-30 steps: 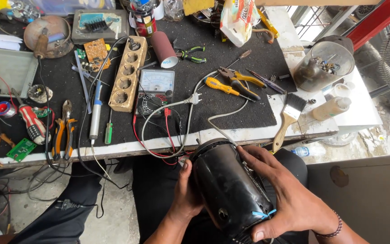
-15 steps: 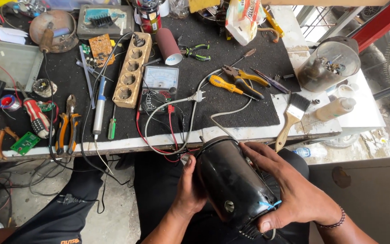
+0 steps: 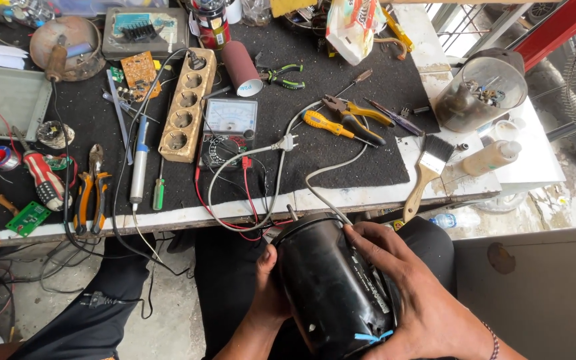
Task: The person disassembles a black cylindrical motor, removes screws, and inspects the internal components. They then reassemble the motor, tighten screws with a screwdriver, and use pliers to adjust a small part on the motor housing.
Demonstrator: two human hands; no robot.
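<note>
A black cylindrical motor housing (image 3: 328, 280) rests over my lap, just below the table's front edge. My left hand (image 3: 269, 293) grips its left side with the thumb along the body. Across the right side and top lies my right hand (image 3: 408, 293), fingers spread over it. A grey cord (image 3: 315, 175) runs from the motor's top up onto the table to a white plug (image 3: 288, 142). A short metal shaft (image 3: 292, 212) sticks out of the motor's upper end.
The black-matted workbench (image 3: 341, 153) holds an analogue multimeter (image 3: 229, 127), a wooden socket strip (image 3: 187, 107), pliers (image 3: 358, 117), screwdrivers, a soldering iron (image 3: 139, 160), a paintbrush (image 3: 427, 175) and circuit boards. A second motor in a clear cover (image 3: 478, 90) stands at right.
Both hands and the motor have stayed in nearly the same place; the motor has turned slightly in my grip. The view shifted a little.
</note>
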